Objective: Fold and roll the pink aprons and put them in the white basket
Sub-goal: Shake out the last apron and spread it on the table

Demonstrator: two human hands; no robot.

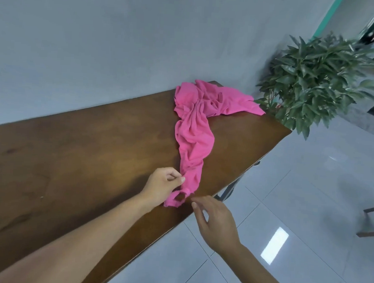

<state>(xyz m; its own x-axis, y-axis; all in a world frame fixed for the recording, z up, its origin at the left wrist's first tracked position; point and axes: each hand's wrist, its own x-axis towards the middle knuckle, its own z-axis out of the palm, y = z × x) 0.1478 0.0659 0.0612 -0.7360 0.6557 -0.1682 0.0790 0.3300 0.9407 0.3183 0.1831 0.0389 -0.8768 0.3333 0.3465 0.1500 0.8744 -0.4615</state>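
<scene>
A crumpled pink apron (195, 128) lies stretched along the brown wooden table (83, 146), bunched in a heap at the far corner and narrowing toward me. My left hand (162, 184) pinches the near narrow end of the apron between thumb and fingers. A small looped piece of the fabric lies just below that hand. My right hand (215, 221) hovers just off the table's right edge, fingers relaxed and apart, close to the apron's end but not touching it. No white basket is in view.
A leafy green potted plant (317, 79) stands past the table's far right corner. A grey wall runs behind the table. Tiled floor lies to the right, with part of a wooden chair frame (371, 220) at the right edge.
</scene>
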